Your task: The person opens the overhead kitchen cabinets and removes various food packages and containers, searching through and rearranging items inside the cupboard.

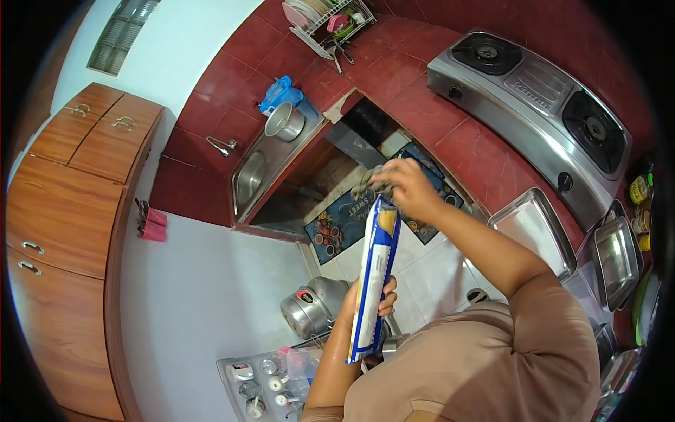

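My left hand (388,295) is wrapped round the lower part of a long blue-and-white packet (375,281), which looks like a pack of spaghetti. The packet stands tilted in front of my chest, its yellow-marked end uppermost. At that upper end is my right hand (413,191), its fingers closed on a small mottled grey-green thing (373,181). I cannot tell what this thing is. It overlaps the top of the packet in this view.
A two-burner gas stove (541,91) stands on the red tiled counter, with a metal tray (536,228) beside it. Across the room are a sink (249,176), a pot (285,123) and a dish rack (330,28). Large pots (307,314) stand lower left; wooden cabinets (63,218) line the left.
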{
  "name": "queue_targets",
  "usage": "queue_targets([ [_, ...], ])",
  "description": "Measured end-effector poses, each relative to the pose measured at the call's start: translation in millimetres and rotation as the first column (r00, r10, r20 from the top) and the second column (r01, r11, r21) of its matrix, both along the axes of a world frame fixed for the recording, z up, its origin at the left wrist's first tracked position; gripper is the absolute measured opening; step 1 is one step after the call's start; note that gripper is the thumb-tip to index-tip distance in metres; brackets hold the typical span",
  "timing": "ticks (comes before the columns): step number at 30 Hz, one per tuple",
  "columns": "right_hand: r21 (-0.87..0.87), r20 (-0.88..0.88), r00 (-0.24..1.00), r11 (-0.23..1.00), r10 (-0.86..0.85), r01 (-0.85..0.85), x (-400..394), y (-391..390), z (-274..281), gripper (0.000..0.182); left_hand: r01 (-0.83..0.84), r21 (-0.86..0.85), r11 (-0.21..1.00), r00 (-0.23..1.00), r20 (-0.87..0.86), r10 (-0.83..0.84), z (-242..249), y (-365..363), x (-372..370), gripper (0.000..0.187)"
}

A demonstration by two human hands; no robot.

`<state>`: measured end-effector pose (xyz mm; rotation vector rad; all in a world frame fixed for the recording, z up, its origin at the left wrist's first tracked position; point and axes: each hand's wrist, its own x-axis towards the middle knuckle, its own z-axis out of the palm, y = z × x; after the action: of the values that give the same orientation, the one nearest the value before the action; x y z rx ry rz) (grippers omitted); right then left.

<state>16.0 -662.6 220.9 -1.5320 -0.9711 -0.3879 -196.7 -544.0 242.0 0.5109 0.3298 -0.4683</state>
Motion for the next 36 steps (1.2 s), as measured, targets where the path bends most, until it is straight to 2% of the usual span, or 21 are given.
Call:
queue_targets([
  [1, 0.061, -0.091, 0.995, 0.997, -0.045, 0.051, 4, 0, -3, 0.041, -0.005, 0.039, 0.999, 1.000, 0.005, 0.004, 3, -3, -3, 0.032],
  [2, 0.062, -0.091, 0.995, 0.997, -0.042, 0.048, 0, -3, 6, 0.041, -0.012, 0.077, 0.997, 1.000, 0.008, 0.011, 4, -3, -5, 0.032],
  [5, 0.172, -0.218, 0.974, 0.985, 0.053, -0.015, -22, -26, 31, 0.042, -0.037, 0.002, 0.999, 0.999, 0.033, 0.037, 0, -1, -6, 0.032],
  [7, 0.046, -0.012, 0.999, 0.998, 0.030, -0.030, -49, -36, 44, 0.044, -0.035, -0.032, 0.999, 0.998, 0.043, 0.037, 1, -1, -5, 0.033],
  [8, 0.047, -0.015, 1.000, 0.999, 0.026, -0.026, -65, -32, 43, 0.044, -0.055, 0.031, 0.998, 0.998, 0.005, 0.055, 3, -3, -4, 0.033],
  [10, -0.042, 0.132, 0.945, 0.954, 0.299, -0.296, -89, -22, 36, 0.048, -0.088, 0.157, 0.984, 0.993, -0.062, 0.099, 7, -7, -3, 0.034],
  [11, -0.042, 0.133, 0.946, 0.955, 0.296, -0.293, -87, -19, 34, 0.048, -0.085, 0.158, 0.984, 0.994, -0.061, 0.096, 8, -7, -2, 0.034],
  [16, -0.071, 0.076, 0.997, 0.997, 0.016, -0.011, -29, -1, 16, 0.047, -0.053, 0.305, 0.951, 0.995, -0.062, 0.075, 13, -11, -5, 0.037],
  [19, -0.153, -0.003, 0.989, 0.977, -0.148, 0.146, 27, -7, -9, 0.045, -0.082, 0.351, 0.933, 0.994, -0.038, 0.102, 19, -15, -4, 0.038],
  [22, -0.286, -0.029, 0.960, 0.923, -0.279, 0.259, 69, -34, -37, 0.037, -0.098, 0.367, 0.925, 0.994, -0.018, 0.112, 25, -21, -5, 0.030],
  [23, -0.343, -0.027, 0.943, 0.889, -0.333, 0.304, 78, -45, -44, 0.037, -0.109, 0.367, 0.924, 0.992, -0.017, 0.123, 20, -18, -7, 0.030],
  [25, -0.496, 0.030, 0.900, 0.775, -0.435, 0.392, 96, -71, -72, 0.037, -0.072, 0.164, 0.984, 0.995, 0.079, 0.059, 3, -4, -13, 0.039],
  [26, -0.581, 0.087, 0.875, 0.689, -0.476, 0.433, 104, -80, -90, 0.039, -0.043, 0.063, 0.997, 0.991, 0.133, 0.035, -3, -1, -16, 0.043],
  [27, -0.780, 0.029, 0.870, 0.533, -0.491, 0.327, 100, -89, -90, 0.038, -0.053, 0.065, 0.996, 0.990, 0.133, 0.044, -1, -2, -16, 0.043],
  [28, -0.920, -0.019, 0.856, 0.345, -0.517, 0.188, 96, -97, -85, 0.038, -0.104, 0.291, 0.951, 0.986, 0.158, 0.060, 5, -5, -14, 0.041],
  [30, -0.902, -0.023, 0.860, 0.381, -0.510, 0.202, 99, -103, -88, 0.035, -0.200, 0.677, 0.708, 0.974, 0.213, 0.072, 22, -16, -6, 0.041],
  [32, -0.868, -0.036, 0.864, 0.444, -0.502, 0.222, 102, -108, -94, 0.032, -0.266, 0.912, 0.312, 0.964, 0.257, 0.072, 38, -28, -1, 0.045],
  [33, -0.867, -0.036, 0.872, 0.449, -0.488, 0.216, 108, -104, -104, 0.032, -0.278, 0.957, 0.081, 0.960, 0.272, 0.068, 43, -34, -1, 0.049],
  [34, -0.682, -0.382, 0.845, 0.731, -0.374, 0.016, 118, -95, -117, 0.036, -0.275, 0.949, -0.154, 0.956, 0.287, 0.056, 46, -37, -2, 0.053],
  [35, -0.378, -0.652, 0.741, 0.916, -0.160, -0.135, 126, -92, -122, 0.042, -0.281, 0.947, -0.154, 0.954, 0.293, 0.060, 47, -37, -4, 0.053],
  [36, 0.090, -0.867, 0.463, 0.972, 0.184, -0.219, 113, -86, -101, 0.044, -0.317, 0.932, -0.177, 0.940, 0.333, 0.072, 49, -37, -5, 0.052],
])
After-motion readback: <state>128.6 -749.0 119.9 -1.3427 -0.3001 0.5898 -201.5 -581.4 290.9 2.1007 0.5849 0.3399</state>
